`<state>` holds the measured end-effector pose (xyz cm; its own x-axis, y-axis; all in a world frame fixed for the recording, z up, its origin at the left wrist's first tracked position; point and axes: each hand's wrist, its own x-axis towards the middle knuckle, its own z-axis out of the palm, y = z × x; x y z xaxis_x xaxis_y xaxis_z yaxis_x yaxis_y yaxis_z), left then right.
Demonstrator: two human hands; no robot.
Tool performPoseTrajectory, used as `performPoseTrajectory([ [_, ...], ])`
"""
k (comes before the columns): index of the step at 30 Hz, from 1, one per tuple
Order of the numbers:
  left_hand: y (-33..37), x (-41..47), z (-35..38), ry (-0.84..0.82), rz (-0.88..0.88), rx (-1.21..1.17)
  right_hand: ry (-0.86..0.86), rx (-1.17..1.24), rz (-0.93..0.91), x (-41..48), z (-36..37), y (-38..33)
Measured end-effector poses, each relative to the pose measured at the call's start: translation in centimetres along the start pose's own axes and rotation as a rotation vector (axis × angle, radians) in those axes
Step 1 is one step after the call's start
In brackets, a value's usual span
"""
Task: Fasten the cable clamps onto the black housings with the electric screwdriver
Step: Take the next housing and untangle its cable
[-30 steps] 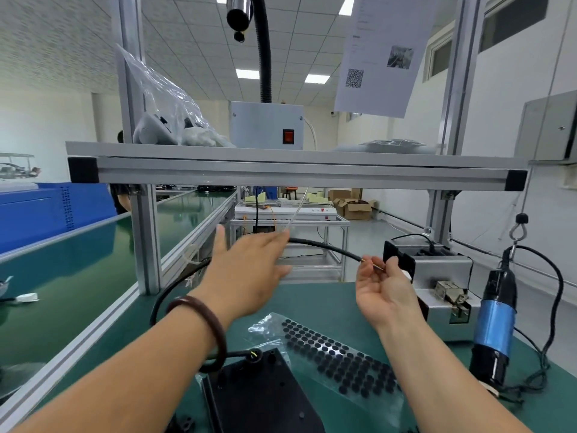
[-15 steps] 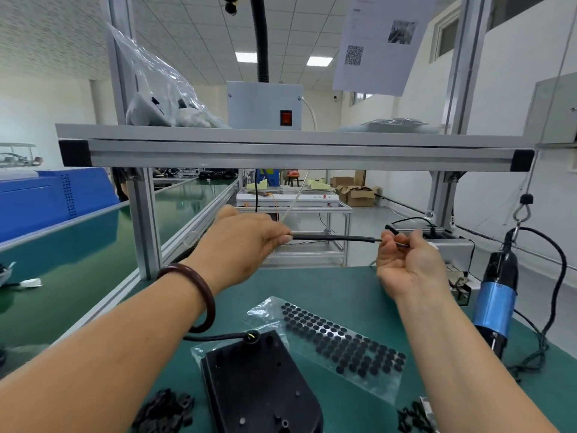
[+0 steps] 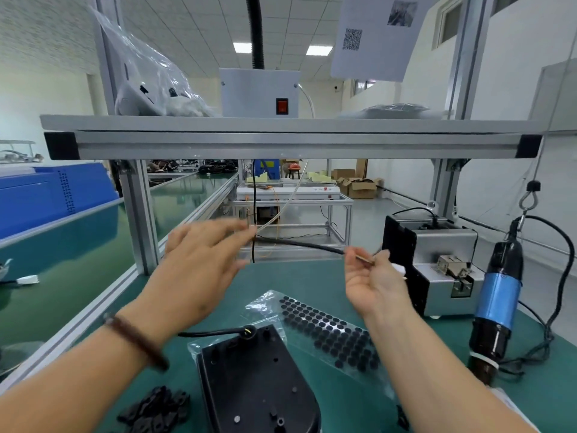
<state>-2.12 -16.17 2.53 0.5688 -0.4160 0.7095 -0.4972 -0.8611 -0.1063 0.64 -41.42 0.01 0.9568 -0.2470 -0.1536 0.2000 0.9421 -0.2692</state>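
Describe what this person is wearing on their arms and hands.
No gloves: the left hand and the right hand are both bare. The forearms are bare too, with no sleeve in view. A dark brown bracelet, a thick rounded band, circles the left wrist. The right wrist wears nothing. The left hand is motion-blurred, so a ring there cannot be ruled out.

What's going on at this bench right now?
A person is working with bare hands over a green bench. The right hand pinches the end of a black cable that runs across to the left hand. That hand is blurred, so its grip is unclear. A black housing lies on the bench below. The electric screwdriver hangs untouched on the right, and a pile of small black clamps sits near the left arm. No fastening is under way yet.
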Motion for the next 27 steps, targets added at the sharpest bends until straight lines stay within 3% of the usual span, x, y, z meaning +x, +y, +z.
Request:
performPoseTrajectory([
  [4, 0.5, -5.2, 0.6, -0.353, -0.078, 0.010, 0.143, -0.251, 0.118, 0.2, -1.3, 2.9],
  [7, 0.5, -7.0, 2.0, -0.371, -0.134, -0.014, 0.198, -0.417, 0.255, -0.5, -2.0, 4.4],
  [10, 0.5, -7.0, 2.5, -0.337, -0.206, -0.107, 0.136, -0.615, 0.356, -1.6, -2.2, 5.7],
  [12, 0.3, -6.9, 2.9, -0.347, -0.241, -0.212, 0.001, -0.891, 0.359, -2.5, -2.2, 6.5],
  [15, 0.5, -6.4, 2.6, -0.424, -0.274, -0.364, -0.391, -1.468, 0.171, -3.6, -2.6, 7.4],
  [18, 1.0, -6.1, 2.6, -0.448, -0.307, -0.480, -0.717, -1.701, 0.102, -4.4, -2.8, 7.3],
  [23, 1.0, -6.0, 2.4, -0.448, -0.466, -0.649, -0.818, -1.828, 0.098, -4.8, -2.1, 6.0],
  [27, 1.2, -6.3, 1.6, -0.543, -0.416, -0.755, -0.918, -1.990, 0.114, -5.1, -1.0, 5.3],
])
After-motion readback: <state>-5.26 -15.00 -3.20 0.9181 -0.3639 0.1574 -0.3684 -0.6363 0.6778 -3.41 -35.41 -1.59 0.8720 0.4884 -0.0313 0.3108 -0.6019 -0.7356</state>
